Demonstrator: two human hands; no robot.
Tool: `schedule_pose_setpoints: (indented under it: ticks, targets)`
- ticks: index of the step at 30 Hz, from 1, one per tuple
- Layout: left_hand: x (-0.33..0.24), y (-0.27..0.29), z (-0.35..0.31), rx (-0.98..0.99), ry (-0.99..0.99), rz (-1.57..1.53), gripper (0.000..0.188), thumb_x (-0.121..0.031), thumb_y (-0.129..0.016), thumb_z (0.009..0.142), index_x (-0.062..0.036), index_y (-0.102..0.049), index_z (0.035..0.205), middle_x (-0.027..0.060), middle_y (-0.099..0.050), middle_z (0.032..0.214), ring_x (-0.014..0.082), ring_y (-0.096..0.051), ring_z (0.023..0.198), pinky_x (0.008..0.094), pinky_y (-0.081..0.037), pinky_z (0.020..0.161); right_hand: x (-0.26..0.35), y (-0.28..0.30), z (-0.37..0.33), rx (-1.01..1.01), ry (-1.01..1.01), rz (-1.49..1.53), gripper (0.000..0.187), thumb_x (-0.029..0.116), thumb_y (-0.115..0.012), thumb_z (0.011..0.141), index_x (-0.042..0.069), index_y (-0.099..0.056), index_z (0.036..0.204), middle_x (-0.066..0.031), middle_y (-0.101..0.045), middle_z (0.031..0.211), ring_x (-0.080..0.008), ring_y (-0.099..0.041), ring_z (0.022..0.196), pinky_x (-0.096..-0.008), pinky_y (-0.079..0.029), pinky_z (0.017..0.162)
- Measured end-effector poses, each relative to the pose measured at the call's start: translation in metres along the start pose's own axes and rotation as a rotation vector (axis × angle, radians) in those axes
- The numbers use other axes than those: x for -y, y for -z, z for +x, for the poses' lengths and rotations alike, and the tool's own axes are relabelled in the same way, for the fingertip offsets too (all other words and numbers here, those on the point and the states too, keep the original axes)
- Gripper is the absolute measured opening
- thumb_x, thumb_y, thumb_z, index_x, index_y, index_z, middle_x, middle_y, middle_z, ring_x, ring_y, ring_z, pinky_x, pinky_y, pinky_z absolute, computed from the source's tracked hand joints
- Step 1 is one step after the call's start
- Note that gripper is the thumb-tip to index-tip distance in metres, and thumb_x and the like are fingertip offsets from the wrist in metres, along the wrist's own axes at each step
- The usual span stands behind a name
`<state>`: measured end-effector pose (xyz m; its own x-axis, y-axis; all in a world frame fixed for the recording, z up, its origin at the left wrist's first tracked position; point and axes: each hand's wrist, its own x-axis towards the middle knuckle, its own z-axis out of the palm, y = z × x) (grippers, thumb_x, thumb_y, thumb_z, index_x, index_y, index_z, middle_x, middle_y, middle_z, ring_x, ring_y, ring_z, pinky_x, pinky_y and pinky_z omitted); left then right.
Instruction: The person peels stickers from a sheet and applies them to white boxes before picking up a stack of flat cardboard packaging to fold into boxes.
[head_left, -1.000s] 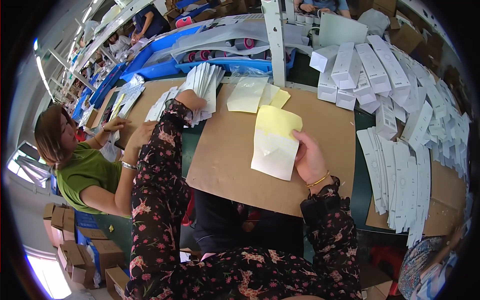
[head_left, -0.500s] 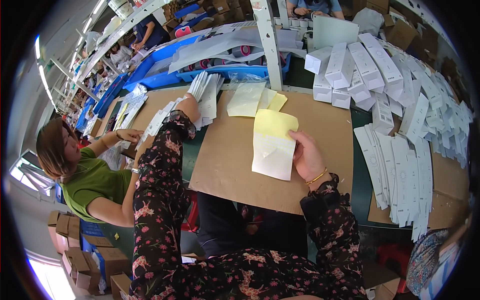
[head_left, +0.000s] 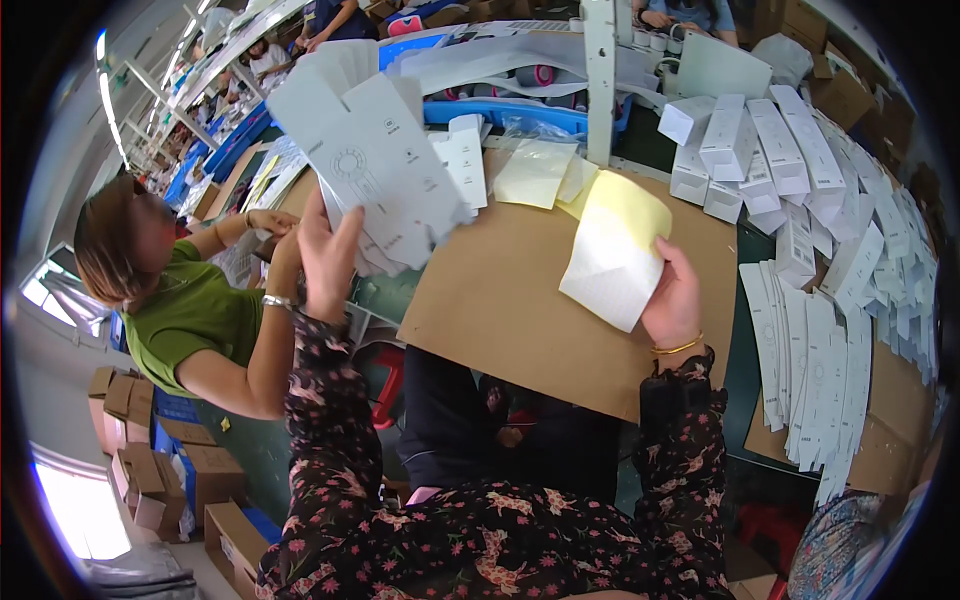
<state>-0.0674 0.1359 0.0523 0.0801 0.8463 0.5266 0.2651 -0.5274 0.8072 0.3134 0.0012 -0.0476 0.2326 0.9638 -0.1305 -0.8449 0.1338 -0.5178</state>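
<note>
Green where it lies bare, the counter spreads widest, and on it rests a brown cardboard sheet with its near edge beside the wearer's legs. Heaped white boxes crowd the far right; below them, long flat cartons overlap in a row, and a narrow green strip separates these from the cardboard's right edge. Beyond the cardboard's far edge, a blue tray stretches behind a white upright post. At the left, a co-worker in a green shirt sits close to the wearer's left arm, leaving scant room on that side.

Raised in the left hand is a fan of flat white cartons, pinched near its lower left corner, thumb in front. The right hand grips a yellow-and-white paper by its right edge, above the cardboard's right half. Bare cardboard lies open between the two hands. Smaller pale sheets lie along the far edge, just behind the held paper.
</note>
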Motion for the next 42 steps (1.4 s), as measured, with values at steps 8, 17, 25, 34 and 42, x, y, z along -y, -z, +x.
schedule_pose_setpoints:
  ticks: [8,17,25,34,42]
  targets:
    - [0.023,-0.063,-0.103,-0.126,0.198,-0.329,0.029,0.002,-0.070,0.089,0.0061,-0.063,0.117,0.0069,-0.069,0.106,0.0141,-0.062,0.102,0.0291,-0.048,0.094,0.004,-0.002,0.007,0.016,0.015,-0.028,0.037,0.023,-0.060,0.100,0.000,-0.059,0.129,-0.0120,-0.067,0.129,-0.0270,-0.063,0.121,-0.0427,-0.048,0.107]
    - [0.039,-0.054,-0.103,-0.055,0.247,-0.712,0.037,-0.017,-0.065,0.095,0.0060,-0.060,0.123,0.0078,-0.067,0.108,0.0177,-0.062,0.097,0.0324,-0.051,0.086,0.009,0.011,0.005,0.067,0.068,0.014,0.034,0.023,-0.059,0.100,0.000,-0.065,0.123,-0.0120,-0.071,0.123,-0.0262,-0.067,0.114,-0.0427,-0.051,0.103]
    - [-0.006,-0.077,-0.099,0.432,0.612,-1.967,0.074,-0.041,-0.055,0.101,0.0068,-0.031,0.152,0.0115,-0.051,0.105,0.0222,-0.052,0.068,0.0334,-0.050,0.053,0.013,0.018,0.009,0.066,0.081,0.003,0.033,0.023,-0.056,0.100,-0.001,-0.069,0.118,-0.0109,-0.073,0.116,-0.0246,-0.070,0.108,-0.0407,-0.053,0.100]
    - [0.016,-0.109,-0.116,0.840,0.723,-2.213,0.080,-0.048,-0.049,0.103,0.0079,-0.025,0.155,0.0141,-0.049,0.102,0.0229,-0.051,0.066,0.0313,-0.050,0.044,0.015,0.018,0.013,0.046,0.120,0.011,0.035,0.023,-0.055,0.101,-0.002,-0.068,0.120,-0.0116,-0.074,0.116,-0.0249,-0.071,0.106,-0.0400,-0.055,0.096]
    - [0.025,-0.113,-0.123,0.841,0.773,-2.200,0.080,-0.051,-0.049,0.102,0.0070,-0.028,0.154,0.0149,-0.049,0.101,0.0235,-0.051,0.064,0.0324,-0.052,0.049,0.016,0.002,-0.004,0.044,0.204,-0.128,0.031,0.018,-0.052,0.103,-0.002,-0.065,0.122,-0.0112,-0.072,0.113,-0.0230,-0.072,0.096,-0.0350,-0.058,0.082]
